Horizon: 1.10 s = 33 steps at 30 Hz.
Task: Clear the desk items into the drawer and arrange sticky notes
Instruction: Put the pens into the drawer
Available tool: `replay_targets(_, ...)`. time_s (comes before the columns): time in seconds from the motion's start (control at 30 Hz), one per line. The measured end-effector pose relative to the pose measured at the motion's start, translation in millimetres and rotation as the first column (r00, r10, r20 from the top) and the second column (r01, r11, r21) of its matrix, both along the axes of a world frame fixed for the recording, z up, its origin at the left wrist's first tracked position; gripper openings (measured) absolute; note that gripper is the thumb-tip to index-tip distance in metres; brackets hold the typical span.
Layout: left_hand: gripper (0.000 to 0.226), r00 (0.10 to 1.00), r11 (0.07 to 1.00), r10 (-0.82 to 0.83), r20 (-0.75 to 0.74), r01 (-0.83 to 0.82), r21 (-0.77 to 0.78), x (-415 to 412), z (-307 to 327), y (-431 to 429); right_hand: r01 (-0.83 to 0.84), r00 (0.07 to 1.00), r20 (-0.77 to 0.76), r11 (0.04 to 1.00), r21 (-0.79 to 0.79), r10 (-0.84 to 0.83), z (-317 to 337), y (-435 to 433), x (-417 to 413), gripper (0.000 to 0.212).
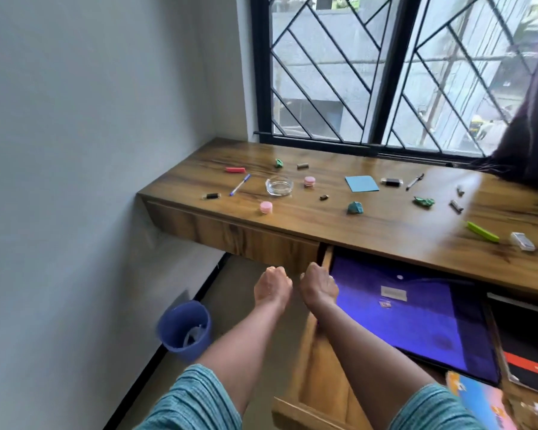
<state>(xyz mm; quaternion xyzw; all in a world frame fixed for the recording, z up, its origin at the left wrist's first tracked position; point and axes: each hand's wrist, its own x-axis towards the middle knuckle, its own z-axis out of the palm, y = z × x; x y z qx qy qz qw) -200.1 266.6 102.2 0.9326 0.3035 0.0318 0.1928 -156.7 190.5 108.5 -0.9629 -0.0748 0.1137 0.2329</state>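
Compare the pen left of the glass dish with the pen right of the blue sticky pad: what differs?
The left pen is white with blue ends; the right pen is mostly black. The left pen lies beside the glass dish; the right pen lies beyond the blue sticky pad, beside a small dark item. Both lie flat on the desk, slanted the same way.

The drawer [312, 364] runs off the bottom and right edges, cutting off the black book [524, 335] and colourful booklet [479, 401] inside it. The label [393, 293] on its purple folder [416, 324] is too blurred to read. At the drawer's far left corner, the left grip [273, 287] and right grip [319, 287] curl away, palms hidden. On the worktop [292, 226] above the drawer, a small dark piece [323, 197] is too small to name.
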Motion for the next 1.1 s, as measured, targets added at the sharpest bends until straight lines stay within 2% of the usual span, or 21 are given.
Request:
replay_targets(0.27,0.029,0.999,0.998,0.019,0.041,-0.021,0.062,35,8,166,0.106,0.994,0.022,0.991,0.082,-0.108,15,140,31,0.027)
replay_targets(0.5,0.032,0.999,1.0,0.021,0.024,-0.021,0.006,84,20,246,0.172,0.983,0.043,0.981,0.094,-0.177,28,180,67,0.027)
replay_targets(0.73,0.031,0.999,0.999,-0.013,0.032,0.011,0.047,139,17,292,0.267,0.958,0.076,0.957,0.115,-0.276,33,193,124,0.028)
replay_targets(0.9,0.025,0.998,0.997,-0.04,-0.041,0.043,0.061,196,16,317,0.314,0.935,0.116,0.935,0.165,-0.334,29,203,181,0.029)
replay_targets(1.1,0.029,0.978,0.996,-0.044,-0.204,0.058,0.063,280,6,334,0.361,0.912,0.126,0.91,0.205,-0.391,24,200,273,0.031)
